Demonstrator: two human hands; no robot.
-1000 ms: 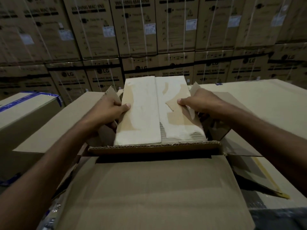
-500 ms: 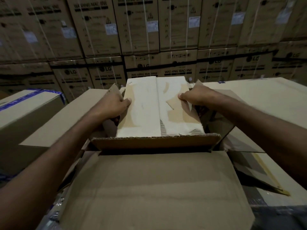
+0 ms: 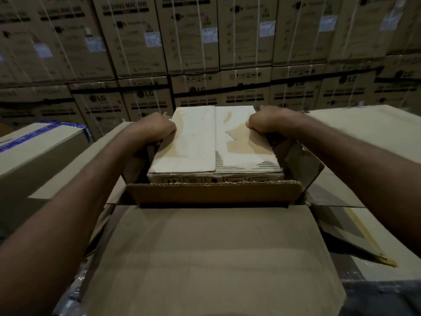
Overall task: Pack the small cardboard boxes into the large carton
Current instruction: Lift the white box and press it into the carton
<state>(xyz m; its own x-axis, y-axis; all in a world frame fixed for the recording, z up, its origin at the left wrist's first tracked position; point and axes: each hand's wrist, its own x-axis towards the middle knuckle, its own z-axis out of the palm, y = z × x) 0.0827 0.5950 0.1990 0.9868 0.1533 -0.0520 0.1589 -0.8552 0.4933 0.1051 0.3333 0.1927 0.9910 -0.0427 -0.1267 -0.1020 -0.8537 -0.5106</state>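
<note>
Cardboard box (image 3: 214,142), lower half behind flap (image 3: 214,193)

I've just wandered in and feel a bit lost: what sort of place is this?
Most likely an appliance warehouse. Strapped cartons printed WASHING MACHINE stand stacked along the back, a blue-taped carton sits at left, and the left hand and right hand grip a small box inside an open large carton.
</note>
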